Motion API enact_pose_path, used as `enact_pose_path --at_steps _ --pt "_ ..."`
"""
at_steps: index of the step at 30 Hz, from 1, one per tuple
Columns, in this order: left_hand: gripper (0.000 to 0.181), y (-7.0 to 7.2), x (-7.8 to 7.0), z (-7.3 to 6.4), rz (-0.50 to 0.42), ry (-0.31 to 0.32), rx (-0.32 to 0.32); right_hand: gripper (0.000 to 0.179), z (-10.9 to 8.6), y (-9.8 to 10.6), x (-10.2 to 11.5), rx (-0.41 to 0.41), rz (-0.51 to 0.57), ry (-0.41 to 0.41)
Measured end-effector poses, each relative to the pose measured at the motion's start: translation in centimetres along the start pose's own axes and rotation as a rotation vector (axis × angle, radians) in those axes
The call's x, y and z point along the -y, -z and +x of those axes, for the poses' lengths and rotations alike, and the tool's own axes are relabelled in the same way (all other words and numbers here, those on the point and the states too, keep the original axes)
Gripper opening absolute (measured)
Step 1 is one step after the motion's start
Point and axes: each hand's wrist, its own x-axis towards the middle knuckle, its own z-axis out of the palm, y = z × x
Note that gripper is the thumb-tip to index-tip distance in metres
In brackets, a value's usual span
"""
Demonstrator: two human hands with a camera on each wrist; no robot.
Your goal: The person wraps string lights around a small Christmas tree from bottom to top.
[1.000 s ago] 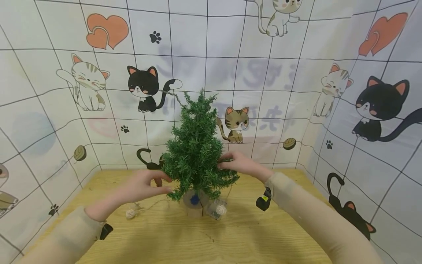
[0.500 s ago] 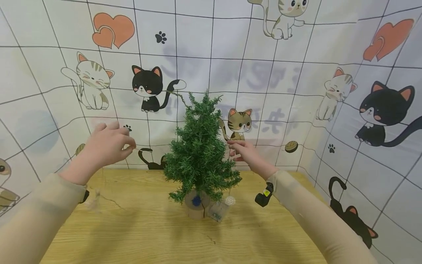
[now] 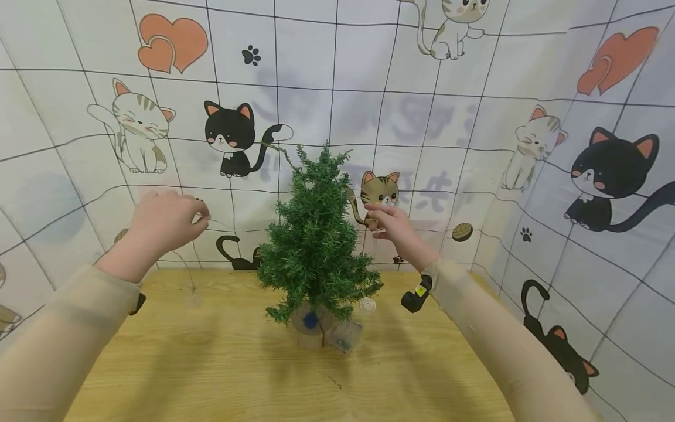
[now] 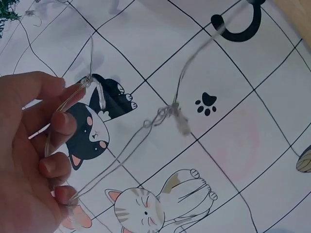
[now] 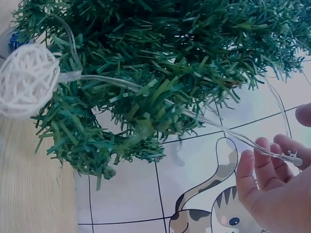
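Note:
A small green artificial Christmas tree (image 3: pixel 316 234) stands on a round wooden base (image 3: pixel 311 337). Left of it, raised in front of the wall, my left hand (image 3: pixel 167 225) pinches the thin clear wire of a string light (image 4: pixel 129 145); a loop of it passes across the fingers. A pale piece, blurred, dangles below on this wire. To the tree's right my right hand (image 3: pixel 398 231) has curled fingers under another stretch of the wire (image 5: pixel 243 138), with a small bulb at the fingertips (image 5: pixel 262 145). A white woven ball (image 5: pixel 29 80) hangs on that wire by the lower branches.
A clear battery box (image 3: pixel 346 337) lies on the wooden table (image 3: pixel 237 375) beside the base. Behind and at both sides hangs a white gridded cloth (image 3: pixel 306 47) printed with cats. One thin branch (image 3: pixel 276 149) sticks out left near the treetop.
My left hand has moved from the lower branches up and left, drawing the wire off the table. My right hand has risen along the tree's right side, and the white ball has lifted.

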Motion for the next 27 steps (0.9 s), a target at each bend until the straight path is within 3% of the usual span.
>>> enact_pose_path --at_steps 2,4,9,12,15,18,21,24,27 --pt "0.025 -0.9 0.1 -0.4 -0.069 0.023 0.08 0.041 0.1 -0.1 0.1 0.006 0.005 -0.004" --pt "0.026 -2.6 0.2 -1.0 -0.193 0.02 0.177 0.041 0.1 -0.2 0.3 0.011 0.015 -0.013" --pt "0.019 -9.8 -0.7 -3.6 -0.633 0.025 0.4 0.039 -0.1 -0.7 0.7 0.046 0.0 -0.024" --pt "0.02 -14.0 -1.7 -5.3 -0.863 0.058 0.465 0.04 0.0 -1.2 1.2 0.074 -0.03 -0.023" --pt "0.023 -16.6 -2.6 -6.2 -0.944 0.044 0.481 0.039 0.1 -1.7 1.6 0.082 -0.038 -0.034" --pt "0.033 -17.6 -3.1 -6.0 -0.919 0.017 0.486 0.038 0.1 -2.2 2.0 0.092 -0.046 -0.031" --pt "0.047 -17.3 -3.4 -4.7 -0.938 0.006 0.461 0.039 0.1 -2.5 2.1 0.106 -0.064 -0.02" --pt "0.056 -16.7 -3.9 -2.5 -1.027 0.043 0.416 0.04 0.1 -2.7 2.1 0.114 -0.082 -0.016" --pt "0.058 -16.2 -5.1 -0.1 -1.135 0.119 0.417 0.041 0.1 -2.7 2.0 0.114 -0.094 -0.019"
